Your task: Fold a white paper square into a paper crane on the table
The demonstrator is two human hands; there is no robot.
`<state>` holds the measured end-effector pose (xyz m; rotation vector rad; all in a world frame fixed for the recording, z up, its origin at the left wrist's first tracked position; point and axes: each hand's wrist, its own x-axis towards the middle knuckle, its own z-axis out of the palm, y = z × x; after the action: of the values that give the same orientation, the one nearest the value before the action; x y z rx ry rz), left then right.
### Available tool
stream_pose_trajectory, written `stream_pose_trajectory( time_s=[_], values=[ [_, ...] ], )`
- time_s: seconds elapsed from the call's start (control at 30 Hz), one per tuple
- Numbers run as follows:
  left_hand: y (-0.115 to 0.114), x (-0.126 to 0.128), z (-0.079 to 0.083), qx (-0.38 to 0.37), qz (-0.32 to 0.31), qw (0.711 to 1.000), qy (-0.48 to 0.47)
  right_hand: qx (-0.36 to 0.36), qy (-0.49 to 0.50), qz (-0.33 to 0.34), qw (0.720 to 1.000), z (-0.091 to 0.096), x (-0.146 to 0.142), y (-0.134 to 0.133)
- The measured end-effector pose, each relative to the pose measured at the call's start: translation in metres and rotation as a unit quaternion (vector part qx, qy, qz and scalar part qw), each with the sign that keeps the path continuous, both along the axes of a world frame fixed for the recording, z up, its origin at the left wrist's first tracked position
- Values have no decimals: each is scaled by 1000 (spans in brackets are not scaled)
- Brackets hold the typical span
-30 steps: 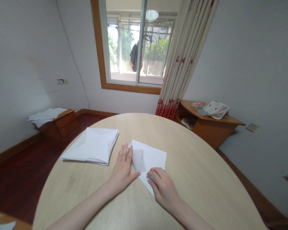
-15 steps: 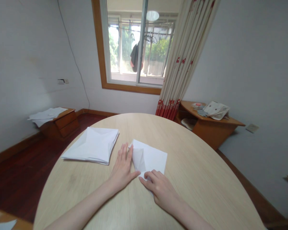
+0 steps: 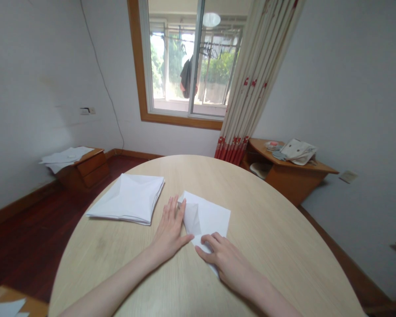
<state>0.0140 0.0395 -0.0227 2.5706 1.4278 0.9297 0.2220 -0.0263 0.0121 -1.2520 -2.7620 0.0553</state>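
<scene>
A white sheet of paper [image 3: 211,216], partly folded, lies on the round wooden table [image 3: 277,246] in front of me. My left hand [image 3: 170,230] rests flat with its fingers stretched out along the sheet's left folded edge. My right hand [image 3: 224,256] presses its fingertips on the near corner of the same sheet, fingers slightly curled and apart. Neither hand lifts the paper.
A stack of folded white paper [image 3: 128,198] sits on the table to the left. A low wooden cabinet [image 3: 86,167] with papers stands by the left wall, a corner shelf [image 3: 293,169] with a bag at the right, and a window with a curtain [image 3: 251,79] lies beyond.
My right hand slid left along the near edge of the sheet, towards my left thumb. My left hand stayed flat on the fold.
</scene>
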Motion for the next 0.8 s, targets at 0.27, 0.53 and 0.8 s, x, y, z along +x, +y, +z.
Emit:
stream_pose_trajectory(
  time_s=[0.27,0.53,0.8],
  values=[
    [1,0,0,1,1,1000,2,65,-83,-14,994,-6,10,-15],
    [1,-1,-3,-4,1,1000,3,127,-111,-13,986,-6,15,-32],
    [4,-1,-8,-19,3,1000,-14,74,-151,-27,985,-10,20,-43]
  ],
)
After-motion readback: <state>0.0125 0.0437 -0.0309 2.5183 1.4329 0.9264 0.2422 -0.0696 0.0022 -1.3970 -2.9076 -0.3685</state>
